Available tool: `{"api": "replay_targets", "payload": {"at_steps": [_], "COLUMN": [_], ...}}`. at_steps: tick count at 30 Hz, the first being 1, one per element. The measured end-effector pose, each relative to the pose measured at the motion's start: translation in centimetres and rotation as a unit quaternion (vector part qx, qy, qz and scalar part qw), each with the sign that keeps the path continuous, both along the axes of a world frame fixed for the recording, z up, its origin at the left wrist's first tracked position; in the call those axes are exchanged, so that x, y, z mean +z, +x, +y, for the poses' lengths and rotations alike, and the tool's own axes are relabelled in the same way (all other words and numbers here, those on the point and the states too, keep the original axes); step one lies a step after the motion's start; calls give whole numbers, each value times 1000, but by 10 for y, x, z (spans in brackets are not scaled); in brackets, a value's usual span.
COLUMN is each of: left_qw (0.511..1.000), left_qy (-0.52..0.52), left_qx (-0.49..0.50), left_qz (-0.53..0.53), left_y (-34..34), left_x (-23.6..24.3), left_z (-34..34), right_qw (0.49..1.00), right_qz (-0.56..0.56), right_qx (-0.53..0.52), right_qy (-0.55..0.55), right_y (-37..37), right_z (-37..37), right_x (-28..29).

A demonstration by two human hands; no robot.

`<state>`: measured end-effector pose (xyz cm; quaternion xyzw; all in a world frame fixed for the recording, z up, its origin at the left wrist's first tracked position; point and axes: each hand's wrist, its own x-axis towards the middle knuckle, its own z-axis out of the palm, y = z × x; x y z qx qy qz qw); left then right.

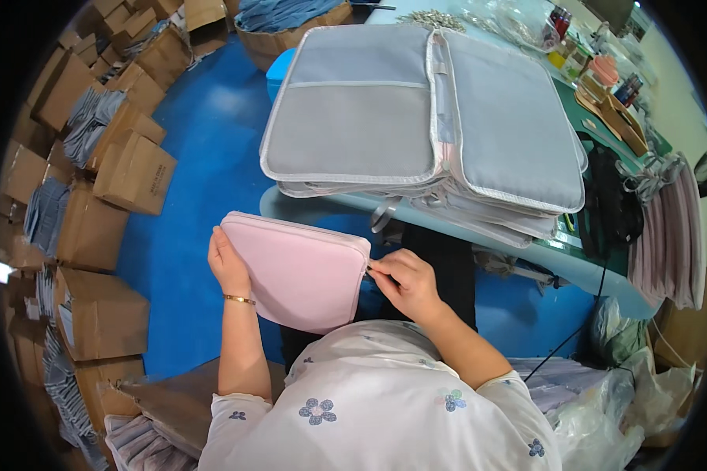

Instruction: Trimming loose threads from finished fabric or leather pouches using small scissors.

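Note:
A pink zippered pouch [294, 275] is held over my lap, tilted, its zip running round the edge. My left hand [229, 255] grips its left side, thumb on the edge. My right hand [404, 282] is closed in a pinch on the small zipper pull [368, 268] at the pouch's right side. Beyond the pouch, a stack of grey padded cases with white piping [350, 129] lies on the table [314, 206].
Cardboard boxes [130, 173] with folded grey pieces line the left over a blue floor [177, 149]. Bottles [597, 74], a black bag [613, 196] and hanging pink pieces [660, 235] are at the right. Clear plastic bags [605, 424] lie lower right.

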<state>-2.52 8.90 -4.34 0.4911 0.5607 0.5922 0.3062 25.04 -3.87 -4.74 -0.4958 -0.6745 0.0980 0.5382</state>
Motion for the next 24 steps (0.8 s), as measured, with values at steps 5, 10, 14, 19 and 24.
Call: {"api": "replay_targets", "payload": {"at_steps": [5, 10, 14, 19, 24], "left_qw": [981, 959, 975, 912, 925], "left_qy": [-28, -37, 137, 243, 137], "left_qx": [30, 95, 99, -63, -169], "left_qz": [-188, -263, 143, 324, 312], "left_y": [1, -7, -24, 8, 22], "left_x": [16, -7, 10, 99, 103], "left_z": [-13, -39, -36, -32, -32], "right_qw": [891, 910, 935, 949, 938], "right_qz": [340, 200, 124, -30, -136], "right_qx": [210, 183, 151, 166, 210], "right_qy": [-216, -315, -296, -266, -238], "right_y": [-17, -21, -13, -10, -14], "right_z": [12, 13, 15, 19, 18], "right_x": [-37, -20, -2, 32, 32]}}
